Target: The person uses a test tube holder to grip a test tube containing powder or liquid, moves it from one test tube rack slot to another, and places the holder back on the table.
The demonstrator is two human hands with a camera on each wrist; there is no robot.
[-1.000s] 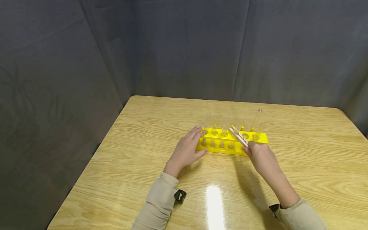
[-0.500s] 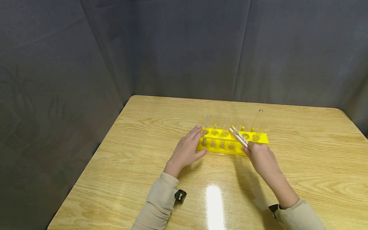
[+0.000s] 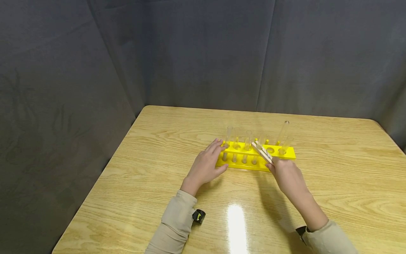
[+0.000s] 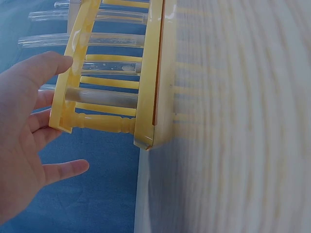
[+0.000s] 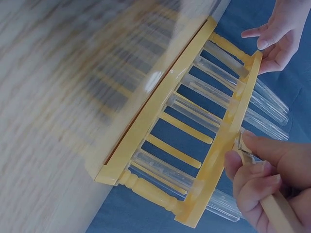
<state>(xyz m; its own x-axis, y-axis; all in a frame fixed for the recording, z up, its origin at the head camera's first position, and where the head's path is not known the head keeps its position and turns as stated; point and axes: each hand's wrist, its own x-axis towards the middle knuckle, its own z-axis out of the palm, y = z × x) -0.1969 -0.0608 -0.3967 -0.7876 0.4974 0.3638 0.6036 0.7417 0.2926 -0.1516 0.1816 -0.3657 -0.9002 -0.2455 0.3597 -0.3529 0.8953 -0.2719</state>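
A yellow test tube rack stands on the wooden table with several clear test tubes upright in its holes. My left hand rests its fingers on the left end of the rack's upper rail, thumb held apart. In the left wrist view, the fingertips lie on the upper rail. My right hand grips a wooden test tube holder, whose tips are at a tube just above the upper rail. In the right wrist view, fingers curl round the holder's wooden handle.
Another tube sits upside down on a peg behind the rack's right side. One tube stands in the rightmost hole, with a bare hole beside it. Dark cloth hangs behind the table.
My right hand and the wooden test tube holder have shifted very slightly left. The left hand stays on the rack's end, and the tubes look unmoved.
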